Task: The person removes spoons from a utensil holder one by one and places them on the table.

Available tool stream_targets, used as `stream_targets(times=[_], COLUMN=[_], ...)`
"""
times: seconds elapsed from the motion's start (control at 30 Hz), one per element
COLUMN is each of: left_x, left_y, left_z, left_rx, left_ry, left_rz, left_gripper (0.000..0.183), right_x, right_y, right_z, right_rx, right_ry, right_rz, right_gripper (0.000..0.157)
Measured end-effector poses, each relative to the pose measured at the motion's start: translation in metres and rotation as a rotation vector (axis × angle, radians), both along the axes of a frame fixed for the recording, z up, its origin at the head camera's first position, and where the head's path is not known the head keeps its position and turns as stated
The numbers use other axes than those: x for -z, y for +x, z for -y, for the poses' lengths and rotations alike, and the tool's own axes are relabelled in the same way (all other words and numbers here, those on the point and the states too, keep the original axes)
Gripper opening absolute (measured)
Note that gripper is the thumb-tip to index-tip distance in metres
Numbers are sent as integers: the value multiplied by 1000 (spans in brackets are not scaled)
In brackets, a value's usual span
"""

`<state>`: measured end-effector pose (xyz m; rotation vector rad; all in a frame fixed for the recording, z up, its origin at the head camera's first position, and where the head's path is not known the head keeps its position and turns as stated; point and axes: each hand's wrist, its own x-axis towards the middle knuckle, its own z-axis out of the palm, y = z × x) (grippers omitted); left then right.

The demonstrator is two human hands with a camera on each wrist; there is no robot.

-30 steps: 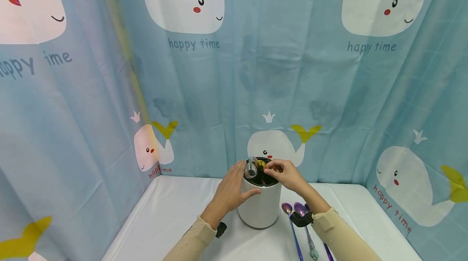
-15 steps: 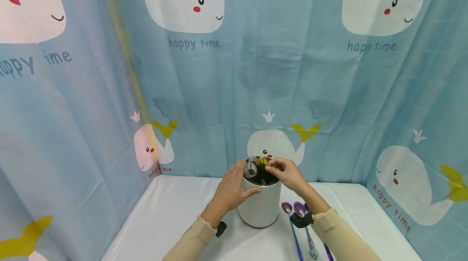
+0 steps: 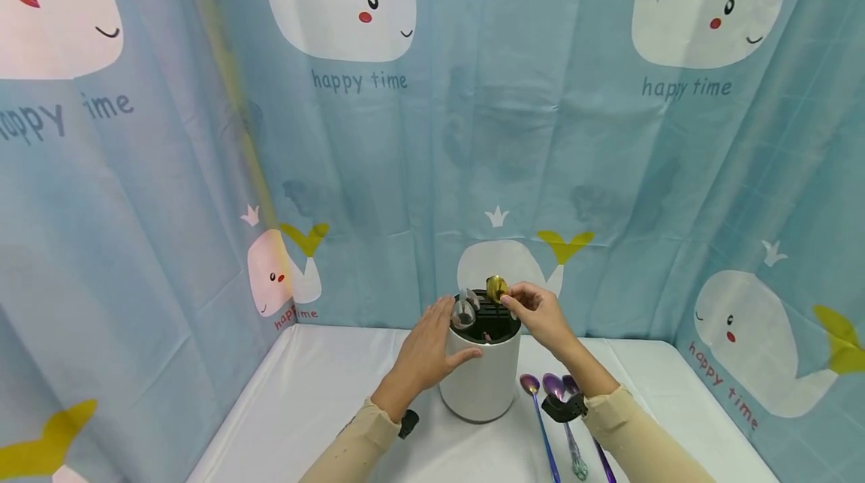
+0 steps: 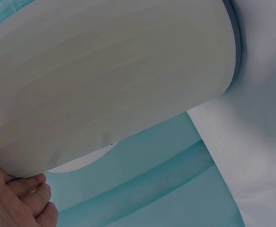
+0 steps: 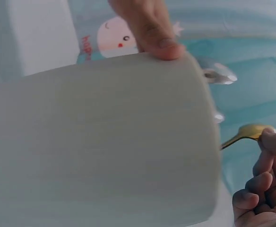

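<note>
A white cylindrical utensil holder (image 3: pixel 478 381) with a black slotted top stands upright on the table. My left hand (image 3: pixel 424 351) holds its left side, thumb across the front and fingers along the far side, as the left wrist view shows. My right hand (image 3: pixel 541 315) pinches a gold spoon (image 3: pixel 496 288) by its bowl, between thumb and forefinger. The spoon's handle runs down into the holder, its lower part hidden there. Beside it, silver spoons (image 3: pixel 463 315) stand bowl-up at the holder's left. In the right wrist view the gold spoon (image 5: pixel 252 131) shows past the rim.
On the white-covered table (image 3: pixel 324 393), right of the holder, lie a blue-handled spoon (image 3: pixel 544 430), a purple spoon with an ornate handle (image 3: pixel 554 385) and another dark purple one (image 3: pixel 604 460), partly under my right wrist. A blue whale-print curtain (image 3: pixel 500 145) surrounds the table.
My right hand has moved up and slightly right, drawing the gold spoon's bowl above the holder's rim. My left hand and the holder have stayed in place.
</note>
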<state>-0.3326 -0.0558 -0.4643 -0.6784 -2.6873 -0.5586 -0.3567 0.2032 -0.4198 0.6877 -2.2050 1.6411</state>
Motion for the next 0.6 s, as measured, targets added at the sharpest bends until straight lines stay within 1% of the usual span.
stream_targets(times=[0.23, 0.6], left_x=[0, 0], left_y=[-1, 0], left_z=[1, 0], left_rx=[-5, -8], left_ry=[4, -1], left_rz=[4, 8], left_gripper=[116, 117], right_x=[-17, -35], right_y=[5, 17], right_z=[-3, -10], right_rx=[3, 24], right_ry=[-41, -87], right_rz=[-42, -81], right_gripper=[11, 12])
